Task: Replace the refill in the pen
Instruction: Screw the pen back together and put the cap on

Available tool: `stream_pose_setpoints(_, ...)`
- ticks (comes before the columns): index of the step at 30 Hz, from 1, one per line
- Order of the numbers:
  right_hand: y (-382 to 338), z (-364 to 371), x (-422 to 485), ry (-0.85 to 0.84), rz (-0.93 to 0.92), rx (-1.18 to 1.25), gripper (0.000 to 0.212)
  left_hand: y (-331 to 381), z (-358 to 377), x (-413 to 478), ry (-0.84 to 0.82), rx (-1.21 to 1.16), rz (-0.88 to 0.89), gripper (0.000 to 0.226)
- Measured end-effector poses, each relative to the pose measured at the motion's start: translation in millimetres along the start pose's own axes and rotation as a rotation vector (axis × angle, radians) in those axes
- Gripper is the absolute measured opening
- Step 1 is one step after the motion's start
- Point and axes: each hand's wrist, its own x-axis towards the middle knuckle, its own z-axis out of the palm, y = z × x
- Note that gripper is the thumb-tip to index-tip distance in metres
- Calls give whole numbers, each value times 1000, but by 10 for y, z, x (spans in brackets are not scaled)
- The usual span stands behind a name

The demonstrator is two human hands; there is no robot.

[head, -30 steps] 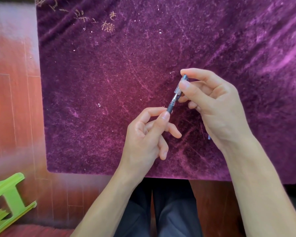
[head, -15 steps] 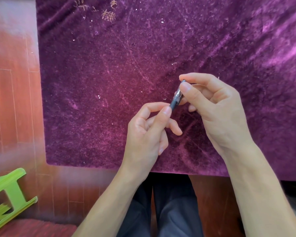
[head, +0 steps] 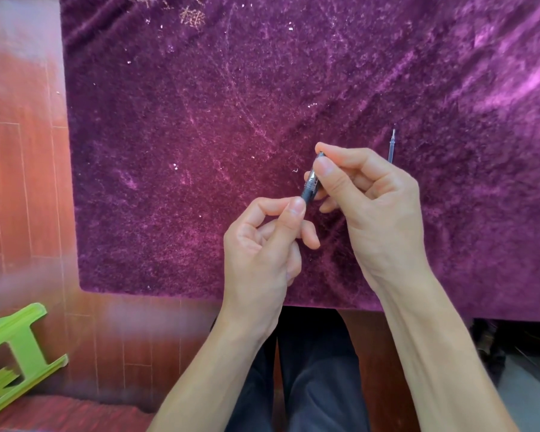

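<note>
A dark pen [head: 311,181] with a clear mid section is held slanted above the purple velvet cloth [head: 231,135]. My right hand [head: 371,207] pinches its upper end between thumb and forefinger. My left hand [head: 265,238] pinches its lower dark end with thumb and forefinger. A thin refill [head: 391,146] with a metal tip pointing away from me shows above my right hand's knuckles; its lower part is hidden behind the hand, so I cannot tell whether it lies on the cloth or is held.
The cloth covers a table whose front edge [head: 200,294] runs just above my lap. Red-brown wooden floor [head: 19,182] lies to the left. A green plastic stool [head: 10,350] lies at the lower left.
The hands and the pen have shifted slightly lower in view. The refill's tip has come into sight above my right hand. Both pinches on the pen stay the same.
</note>
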Motion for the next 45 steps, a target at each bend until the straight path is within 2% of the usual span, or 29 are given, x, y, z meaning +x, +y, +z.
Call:
stream_pose_setpoints(6,12,11,-59,33,30,8,14,-59,34,-51,22,-35,-16,10)
stream_pose_setpoints(11,-8,20,-240,40,49,82,29,-25,125,-6,11,-16,46,14)
stream_pose_setpoints(14,-34,-7,-327,76,85,125,16,-12,158,2,-18,26,49,17)
stream_pose_setpoints(23,-96,-17,-111,111,129,-86,8,-137,41,-68,10,130,-25,20)
stream_pose_setpoints(28,-114,4,113,167,110,-173,5,-368,-248,-424,26,206,-170,23)
stream_pose_setpoints(35,14,59,296,198,160,-440,15,-697,-857,-964,27,497,-373,30)
stream_pose_setpoints(40,14,78,307,208,148,-497,19,-1011,-1406,-1133,118,684,-547,29)
stream_pose_setpoints(45,-19,76,268,233,102,-541,22,-1231,-1747,-1206,194,797,-634,23)
